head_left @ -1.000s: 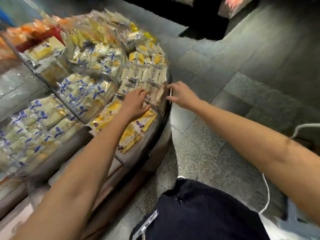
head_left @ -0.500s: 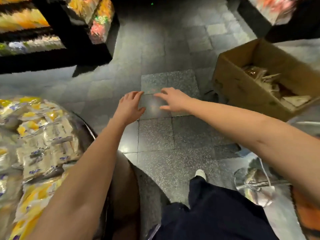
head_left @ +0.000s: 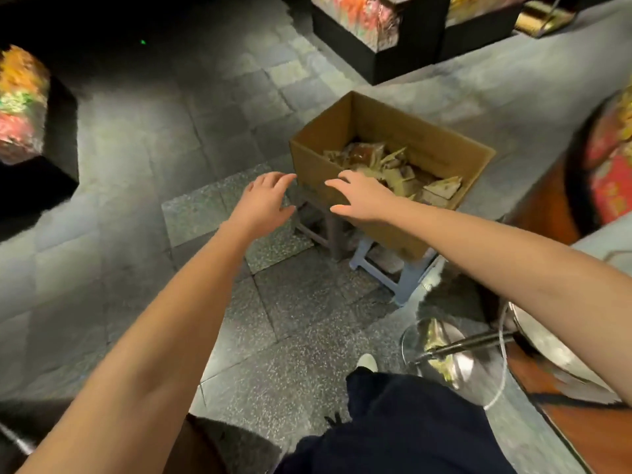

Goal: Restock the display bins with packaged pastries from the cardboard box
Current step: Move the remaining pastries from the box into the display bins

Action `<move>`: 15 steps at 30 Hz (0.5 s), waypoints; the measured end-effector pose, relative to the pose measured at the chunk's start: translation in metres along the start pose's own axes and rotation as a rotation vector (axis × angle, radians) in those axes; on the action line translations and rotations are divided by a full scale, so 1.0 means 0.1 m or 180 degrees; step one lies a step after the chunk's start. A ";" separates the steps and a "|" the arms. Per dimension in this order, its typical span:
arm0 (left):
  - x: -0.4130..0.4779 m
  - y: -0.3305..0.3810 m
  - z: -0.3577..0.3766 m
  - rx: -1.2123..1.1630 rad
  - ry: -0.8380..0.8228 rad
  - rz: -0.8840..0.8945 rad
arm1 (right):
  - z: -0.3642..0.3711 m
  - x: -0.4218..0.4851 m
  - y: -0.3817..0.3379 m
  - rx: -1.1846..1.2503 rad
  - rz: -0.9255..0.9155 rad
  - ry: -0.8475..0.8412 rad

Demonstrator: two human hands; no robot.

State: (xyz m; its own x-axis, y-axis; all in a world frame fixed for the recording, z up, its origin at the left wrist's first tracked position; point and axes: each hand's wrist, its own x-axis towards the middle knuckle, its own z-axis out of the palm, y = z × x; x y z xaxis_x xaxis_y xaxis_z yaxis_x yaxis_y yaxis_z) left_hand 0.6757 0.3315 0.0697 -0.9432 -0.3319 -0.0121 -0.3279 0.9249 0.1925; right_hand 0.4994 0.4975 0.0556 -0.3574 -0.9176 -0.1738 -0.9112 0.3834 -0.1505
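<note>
An open brown cardboard box (head_left: 437, 145) sits on low stools ahead of me, right of centre. Packaged pastries (head_left: 393, 165) in clear and tan wrappers lie loose in its bottom. My right hand (head_left: 362, 196) reaches out over the box's near wall, fingers spread and empty. My left hand (head_left: 265, 198) hovers just left of the box's near corner, fingers relaxed, holding nothing. The display bins are out of view.
A grey stool (head_left: 386, 268) and a darker stool (head_left: 325, 230) carry the box. Dark display stands with colourful packets stand at far left (head_left: 24, 107) and top right (head_left: 369, 18). A round metal stand base (head_left: 444, 357) and a red counter edge (head_left: 581, 422) lie at right.
My view swung from the round pastry display to the floor and box. Both hands left the bins and moved toward the box, which is now near and centred.
</note>
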 end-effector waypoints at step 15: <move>2.47 1.09 0.48 -0.0004 -0.0493 0.0927 | -0.07 0.00 2.49 0.0629 0.1463 0.0051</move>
State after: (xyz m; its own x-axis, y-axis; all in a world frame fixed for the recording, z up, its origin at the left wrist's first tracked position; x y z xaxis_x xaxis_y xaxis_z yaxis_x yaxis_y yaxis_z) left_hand 0.4045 0.3597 0.0404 -0.9942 -0.0212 -0.1053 -0.0432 0.9765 0.2111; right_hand 0.2714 0.5925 0.0252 -0.7175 -0.6499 -0.2507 -0.6030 0.7596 -0.2436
